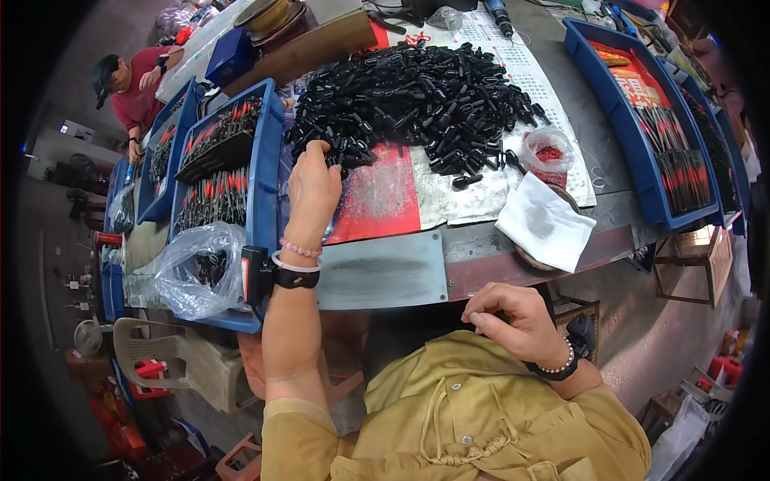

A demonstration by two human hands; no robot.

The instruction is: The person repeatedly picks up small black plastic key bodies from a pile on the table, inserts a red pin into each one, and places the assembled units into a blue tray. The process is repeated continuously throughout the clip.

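Observation:
A large heap of small glossy black pieces (417,100), apparently plastic, covers the far part of the worktable. At its near left edge is my left hand (313,188), fingers curled in among the pieces; their tips are partly hidden, so whatever they grip does not show clearly. My right hand (513,321) is held in front of my body, beyond the table's near edge. Its thumb and fingers are pressed together, and anything between them is too small to make out. One loose black piece (466,182) lies on the printed white paper just below the heap.
A blue crate (269,160) of black-and-red parts stands left, with a clear plastic bag (196,272). Another blue crate (589,104) stands right. Near it are a bag of red bits (548,152) and a white cloth (545,224). A co-worker (132,88) is at far left.

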